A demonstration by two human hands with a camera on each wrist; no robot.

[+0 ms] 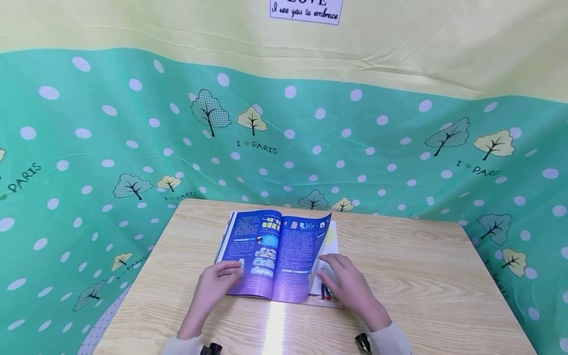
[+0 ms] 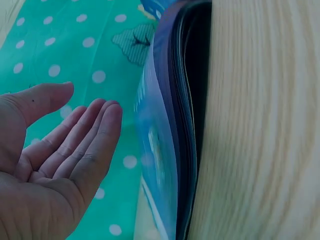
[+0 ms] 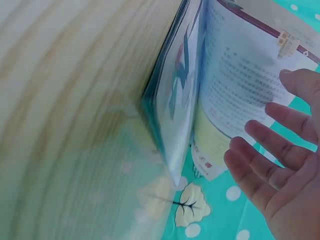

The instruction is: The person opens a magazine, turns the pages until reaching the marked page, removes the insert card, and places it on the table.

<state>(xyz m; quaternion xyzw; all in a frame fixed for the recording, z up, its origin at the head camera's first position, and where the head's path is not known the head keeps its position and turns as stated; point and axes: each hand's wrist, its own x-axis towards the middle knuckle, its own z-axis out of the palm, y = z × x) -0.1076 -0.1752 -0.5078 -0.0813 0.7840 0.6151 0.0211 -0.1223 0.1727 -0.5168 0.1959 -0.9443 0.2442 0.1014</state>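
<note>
An open magazine (image 1: 255, 276) with blue-purple pages and white print lies on the table. My left hand (image 1: 219, 278) hovers over the lower part of its left page; in the left wrist view the fingers (image 2: 95, 145) are relaxed and apart from the paper. On the other side, my right hand (image 1: 348, 283) is at the lower right edge, fingers loosely spread. One right-hand leaf (image 3: 240, 75) stands raised, its white printed back facing those fingers (image 3: 270, 145). Under it shows a lighter page with a drawn figure (image 1: 325, 291).
The wooden table (image 1: 408, 276) extends on both sides of the magazine. Behind it hangs a green dotted curtain (image 1: 310, 133) with tree prints. A strip of glare (image 1: 274, 328) lies in front of the magazine. Dark wrist cameras (image 1: 212, 349) sit at both sleeves.
</note>
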